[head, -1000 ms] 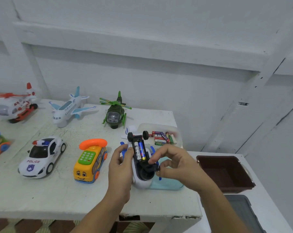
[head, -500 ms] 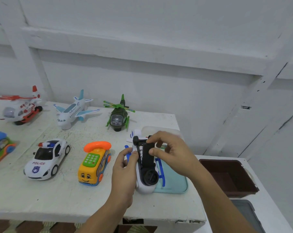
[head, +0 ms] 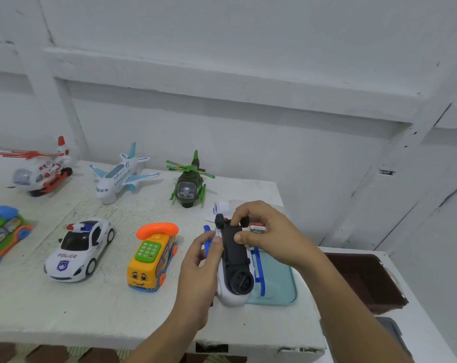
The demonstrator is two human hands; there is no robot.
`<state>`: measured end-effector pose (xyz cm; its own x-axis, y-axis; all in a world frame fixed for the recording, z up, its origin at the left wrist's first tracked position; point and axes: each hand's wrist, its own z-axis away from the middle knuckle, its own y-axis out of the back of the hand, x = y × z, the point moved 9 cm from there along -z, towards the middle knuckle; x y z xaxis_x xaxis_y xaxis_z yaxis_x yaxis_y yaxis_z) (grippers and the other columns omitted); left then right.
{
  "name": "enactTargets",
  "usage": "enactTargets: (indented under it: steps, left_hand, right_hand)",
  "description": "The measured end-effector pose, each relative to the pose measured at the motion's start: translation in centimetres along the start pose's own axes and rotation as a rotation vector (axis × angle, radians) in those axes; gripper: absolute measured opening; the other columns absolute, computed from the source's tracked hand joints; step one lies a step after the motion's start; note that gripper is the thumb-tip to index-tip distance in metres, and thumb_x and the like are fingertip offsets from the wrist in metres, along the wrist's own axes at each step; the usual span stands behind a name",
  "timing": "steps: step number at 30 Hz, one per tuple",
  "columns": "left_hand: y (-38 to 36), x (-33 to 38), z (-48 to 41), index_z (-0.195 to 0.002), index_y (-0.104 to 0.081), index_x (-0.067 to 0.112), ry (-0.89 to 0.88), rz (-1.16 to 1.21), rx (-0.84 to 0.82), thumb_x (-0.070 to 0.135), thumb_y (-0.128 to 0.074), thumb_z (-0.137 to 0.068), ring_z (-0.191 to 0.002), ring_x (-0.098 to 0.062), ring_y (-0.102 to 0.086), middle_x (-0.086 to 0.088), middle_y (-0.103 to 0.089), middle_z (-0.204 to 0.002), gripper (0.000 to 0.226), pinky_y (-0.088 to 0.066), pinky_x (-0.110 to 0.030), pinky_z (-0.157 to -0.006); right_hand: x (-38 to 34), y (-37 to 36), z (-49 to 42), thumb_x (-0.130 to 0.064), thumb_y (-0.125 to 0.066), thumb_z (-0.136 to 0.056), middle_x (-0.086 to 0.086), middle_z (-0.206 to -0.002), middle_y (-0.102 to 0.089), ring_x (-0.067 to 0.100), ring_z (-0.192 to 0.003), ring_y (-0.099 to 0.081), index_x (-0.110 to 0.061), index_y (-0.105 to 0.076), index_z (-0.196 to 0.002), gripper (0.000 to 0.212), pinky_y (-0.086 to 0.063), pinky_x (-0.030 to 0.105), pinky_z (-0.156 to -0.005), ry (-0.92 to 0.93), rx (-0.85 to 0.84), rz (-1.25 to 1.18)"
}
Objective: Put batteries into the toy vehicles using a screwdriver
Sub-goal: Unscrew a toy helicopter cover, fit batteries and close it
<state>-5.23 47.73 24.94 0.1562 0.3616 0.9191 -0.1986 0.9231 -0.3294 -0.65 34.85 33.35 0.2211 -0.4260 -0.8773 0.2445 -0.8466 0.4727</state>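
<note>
Seven plastic toys sit on a white painted table (head: 64,310), and two bare hands work on one of them, a white plastic toy helicopter (head: 234,297) with blue skids. It lies belly up at the table's near right corner, over a pale teal tray (head: 277,284). Its underside is black, with two small black wheels at the far end and one large round black wheel at the near end. The left hand (head: 201,271) grips its left side, fingers curled and thumb on the edge. The right hand (head: 269,231) curls over its far end, thumb pressing the black battery cover (head: 231,248). Just behind the white plastic toy helicopter, a few batteries (head: 257,228) show past the right hand. To its left stand a yellow telephone bus (head: 151,260), a white police car (head: 79,250) and a green-and-blue toy (head: 1,231) cut off by the edge. Behind and left of it stand a green helicopter (head: 189,186), a white-and-blue airplane (head: 118,176) and a red-and-white helicopter (head: 38,171). To its right sits one brown bin (head: 366,279).
</note>
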Motion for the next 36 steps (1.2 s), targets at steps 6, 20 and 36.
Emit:
enactTargets:
  steps: [6, 20, 36]
  left_hand:
    - [-0.6, 0.5, -0.5, -0.109, -0.065, 0.034, -0.019, -0.049, -0.081, 0.032, -0.080, -0.068, -0.086, -0.022, -0.074, -0.003, -0.075, -0.102, 0.044, -0.061, -0.044, -0.074]
    - [-1.3, 1.5, -2.6, -0.104, -0.062, 0.036, -0.032, -0.071, 0.016, 0.020, -0.076, -0.082, -0.076, -0.028, -0.074, -0.011, -0.071, -0.094, 0.031, -0.058, -0.041, -0.066]
    - [-1.5, 1.4, -2.8, -0.101, -0.062, 0.036, -0.032, -0.081, 0.070, 0.017, -0.076, -0.082, -0.067, -0.023, -0.074, -0.010, -0.071, -0.087, 0.030, -0.056, -0.035, -0.059]
  right_hand:
    - [1.0, 0.3, -0.4, 0.011, -0.071, -0.079, 0.010, -0.112, -0.060, 0.008, -0.070, -0.062, -0.017, -0.050, -0.097, 0.039, -0.053, 0.027, -0.060, -0.107, -0.028, -0.367]
    - [16.2, 13.9, -4.7, 0.006, -0.047, -0.087, 0.009, -0.083, -0.058, 0.017, -0.066, -0.051, -0.008, -0.066, -0.107, 0.031, -0.042, 0.027, -0.057, -0.539, 0.595, -0.201]
    - [22.7, 10.9, -4.8, -0.007, -0.056, -0.095, 0.009, -0.109, -0.067, 0.030, -0.097, -0.065, -0.024, -0.065, -0.111, 0.025, -0.057, 0.044, -0.077, -0.550, 0.233, -0.098]
